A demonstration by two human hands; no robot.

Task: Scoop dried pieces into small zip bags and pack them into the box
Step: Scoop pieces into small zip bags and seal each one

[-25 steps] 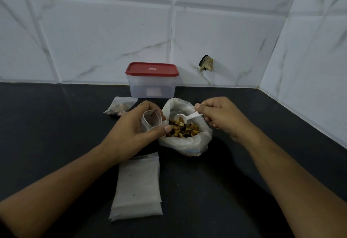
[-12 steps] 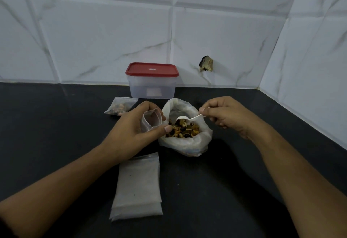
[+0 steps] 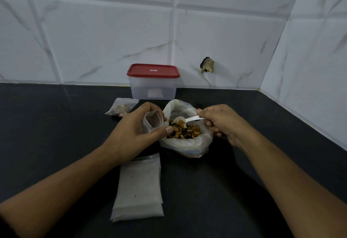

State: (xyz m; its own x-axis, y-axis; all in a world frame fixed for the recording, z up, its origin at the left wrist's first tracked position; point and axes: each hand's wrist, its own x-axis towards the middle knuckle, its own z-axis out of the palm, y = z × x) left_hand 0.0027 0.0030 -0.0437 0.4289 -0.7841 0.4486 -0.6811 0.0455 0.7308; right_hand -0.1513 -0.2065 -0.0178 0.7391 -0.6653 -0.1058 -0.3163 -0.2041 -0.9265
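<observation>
Left hand (image 3: 137, 130): fingers and thumb curled round a small clear zip bag (image 3: 152, 123), mouth held open and tilted toward the big bag. No pieces visible inside it. Right hand (image 3: 219, 123): thumb and forefinger pinch the handle of a small white plastic spoon (image 3: 185, 119), other fingers loosely curled under.

Change over the last second: the right wrist has turned and the spoon bowl has dropped from above the pile to sit on top of the dried brown-yellow pieces (image 3: 185, 131), edging slightly toward the left hand. Left hand and small bag have not shifted. Reads as mid-scoop: the load is being picked up, the tip into the small bag not yet done. Whether the bowl is full is hard to tell.

Containers:
- Large crumpled translucent plastic bag (image 3: 187, 143), open, rim rolled down, holds the loose pieces; stands on the black surface (image 3: 56, 134) between the hands, touching the left thumb.
- One filled small zip bag (image 3: 122, 107) lies behind the left hand, outside the box.
- Stack of flat empty zip bags (image 3: 139, 187) lies near the body, under the left wrist.
- Clear rectangular plastic box (image 3: 153, 91) with red lid (image 3: 153, 70) on, against the tiled wall; contents unclear.

Packing hasn't begun, and the lid needs removing first.
</observation>
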